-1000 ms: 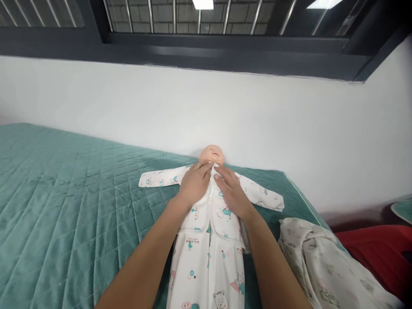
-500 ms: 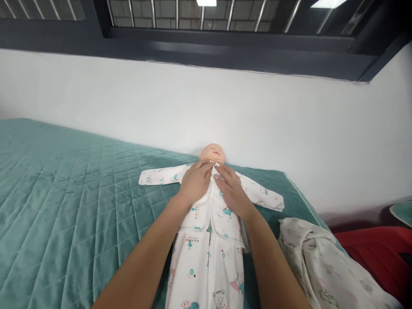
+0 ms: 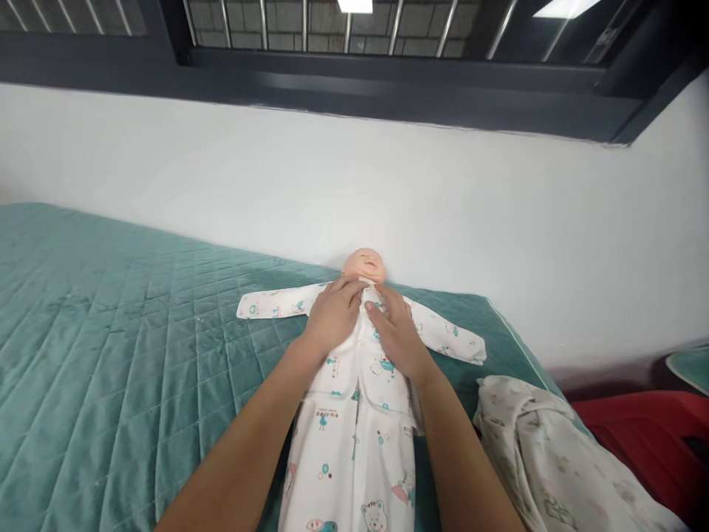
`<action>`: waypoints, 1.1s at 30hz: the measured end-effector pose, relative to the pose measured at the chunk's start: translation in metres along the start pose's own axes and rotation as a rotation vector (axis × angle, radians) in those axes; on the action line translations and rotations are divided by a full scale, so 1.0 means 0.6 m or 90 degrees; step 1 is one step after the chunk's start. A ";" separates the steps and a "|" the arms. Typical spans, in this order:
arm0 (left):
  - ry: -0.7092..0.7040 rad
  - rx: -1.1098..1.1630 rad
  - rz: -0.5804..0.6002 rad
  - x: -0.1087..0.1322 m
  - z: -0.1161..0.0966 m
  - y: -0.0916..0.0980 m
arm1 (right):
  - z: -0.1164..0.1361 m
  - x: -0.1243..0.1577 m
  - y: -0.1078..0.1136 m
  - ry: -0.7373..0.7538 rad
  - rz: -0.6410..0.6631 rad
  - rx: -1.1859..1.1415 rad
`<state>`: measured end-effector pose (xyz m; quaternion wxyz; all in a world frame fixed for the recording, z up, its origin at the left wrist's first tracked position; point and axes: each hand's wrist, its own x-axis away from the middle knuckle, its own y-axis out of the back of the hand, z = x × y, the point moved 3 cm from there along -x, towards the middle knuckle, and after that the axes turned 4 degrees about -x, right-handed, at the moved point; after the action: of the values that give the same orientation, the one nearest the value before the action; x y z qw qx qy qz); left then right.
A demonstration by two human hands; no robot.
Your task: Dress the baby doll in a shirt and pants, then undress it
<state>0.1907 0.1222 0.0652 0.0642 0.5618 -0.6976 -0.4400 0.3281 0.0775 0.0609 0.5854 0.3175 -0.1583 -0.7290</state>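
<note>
A baby doll [image 3: 364, 264] lies on its back with its head by the wall. It is dressed in a white printed jacket [image 3: 381, 375], sleeves spread to both sides, and white printed trousers [image 3: 332, 451]. My left hand [image 3: 335, 310] rests on the jacket's upper left chest, its fingers laid flat toward the collar. Opposite it, my right hand [image 3: 397, 325] lies on the right chest with fingers stretched out and thumb apart. The fingertips of both come near the front opening below the doll's chin. A button shows lower on the jacket front.
A green quilted bedcover [image 3: 138, 332] lies under the doll and meets the white wall [image 3: 332, 177]. Crumpled printed cloth [image 3: 559, 451] is at the right, beside a red object [image 3: 648, 425]. A dark-framed, barred window [image 3: 388, 81] is above.
My right hand's fingers have shifted slightly away from the left hand, so a bit more of the jacket's front shows between them. The left hand has hardly moved. The view shifted slightly.
</note>
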 end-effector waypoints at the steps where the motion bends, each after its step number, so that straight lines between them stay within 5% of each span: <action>1: 0.001 -0.002 0.002 0.000 0.000 0.000 | 0.002 0.001 0.001 -0.009 -0.006 -0.011; 24: -0.004 -0.003 -0.006 0.001 -0.003 0.002 | -0.006 -0.002 -0.003 -0.007 0.000 -0.021; 33: 0.003 0.084 -0.065 0.007 -0.002 0.008 | 0.000 0.008 0.005 -0.014 -0.068 -0.162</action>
<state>0.1861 0.1179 0.0674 0.0062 0.6006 -0.6956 -0.3942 0.3301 0.0723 0.0616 0.5794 0.2411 -0.0538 -0.7767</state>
